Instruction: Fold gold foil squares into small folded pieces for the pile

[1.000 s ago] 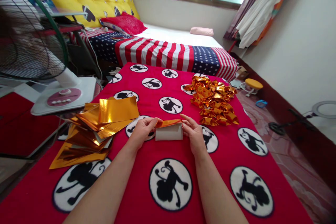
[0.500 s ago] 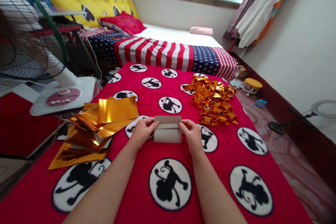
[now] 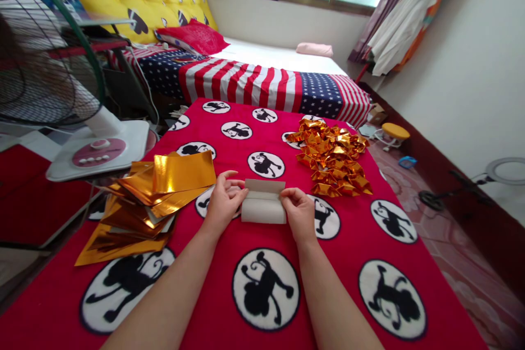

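A sheet of grey-backed paper (image 3: 263,211) lies in front of me, its near and far parts curling up along crosswise folds. My left hand (image 3: 223,201) pinches its left edge near the fold, thumb against the paper and index finger lifted and curved. At the opposite edge, my right hand (image 3: 298,210) grips the paper between thumb and bent fingers. Shiny gold foil sheets (image 3: 184,172) are stacked loosely to the left. Over on the right lies a heap of folded gold foil pieces (image 3: 332,156).
A red cloth with monkey prints (image 3: 213,295) covers the table. A fan (image 3: 98,142) stands at the left edge. Beyond the table is a bed (image 3: 246,85) with a flag-pattern cover. A yellow stool (image 3: 396,130) and a ring-light stand (image 3: 430,198) are on the floor at right.
My left index finger has lifted and its fingers have spread a little. The paper has tilted slightly, and its near part has curled more.
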### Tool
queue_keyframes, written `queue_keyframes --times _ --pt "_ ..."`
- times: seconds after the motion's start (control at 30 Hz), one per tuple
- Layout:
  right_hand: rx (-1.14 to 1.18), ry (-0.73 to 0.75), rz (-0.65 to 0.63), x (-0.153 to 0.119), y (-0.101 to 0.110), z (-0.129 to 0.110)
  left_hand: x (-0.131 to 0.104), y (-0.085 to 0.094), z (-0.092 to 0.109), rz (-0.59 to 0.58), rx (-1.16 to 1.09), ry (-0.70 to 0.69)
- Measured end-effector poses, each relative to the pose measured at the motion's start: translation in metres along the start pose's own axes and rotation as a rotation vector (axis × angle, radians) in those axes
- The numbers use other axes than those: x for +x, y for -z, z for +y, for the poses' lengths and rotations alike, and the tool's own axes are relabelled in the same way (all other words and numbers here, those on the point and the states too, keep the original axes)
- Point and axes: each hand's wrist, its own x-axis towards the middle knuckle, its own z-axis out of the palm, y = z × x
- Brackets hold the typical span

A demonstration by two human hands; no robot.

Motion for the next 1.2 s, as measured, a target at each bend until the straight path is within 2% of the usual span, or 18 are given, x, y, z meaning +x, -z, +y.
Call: queue_keyframes --times 0.1,0.17,0.23,0.33,0.5,0.73,0.8,0.9,0.97,1.07,1.2 --pt "0.027 -0.048 0.056 0.003 0.001 0.002 -0.002 0.006 0.005 0.121 0.194 -0.280" --pt "0.041 -0.071 0.076 0.004 0.002 0.003 -0.005 0.010 0.011 0.143 0.368 -0.490" --pt "0.039 -0.080 0.080 0.005 0.003 0.003 -0.007 0.012 0.015 0.067 0.499 -0.661" --pt "0.027 -0.090 0.077 0.006 0.003 0.002 -0.007 0.011 0.016 -0.095 0.656 -0.768" --pt "0.039 -0.099 0.067 0.006 0.002 0.003 -0.007 0.007 0.011 -0.224 0.789 -0.798" --pt "-0.049 -0.067 -0.002 0.005 0.002 0.001 -0.007 0.010 0.012 -0.338 0.751 -0.766" --pt "-0.153 -0.005 -0.051 0.004 0.002 0.000 -0.006 0.010 0.009 -0.393 0.737 -0.740" --pt "-0.315 0.173 -0.117 0.005 0.006 -0.001 -0.004 0.011 0.003 -0.458 0.699 -0.693" --pt "-0.379 0.283 -0.134 0.005 0.010 -0.003 -0.003 0.011 0.001 -0.462 0.665 -0.654" --pt "-0.447 0.358 -0.191 0.007 0.019 -0.007 -0.004 0.010 0.003 -0.418 0.600 -0.569" --pt "-0.485 0.369 -0.417 0.008 0.031 -0.016 -0.007 0.010 0.008 -0.380 0.549 -0.463"
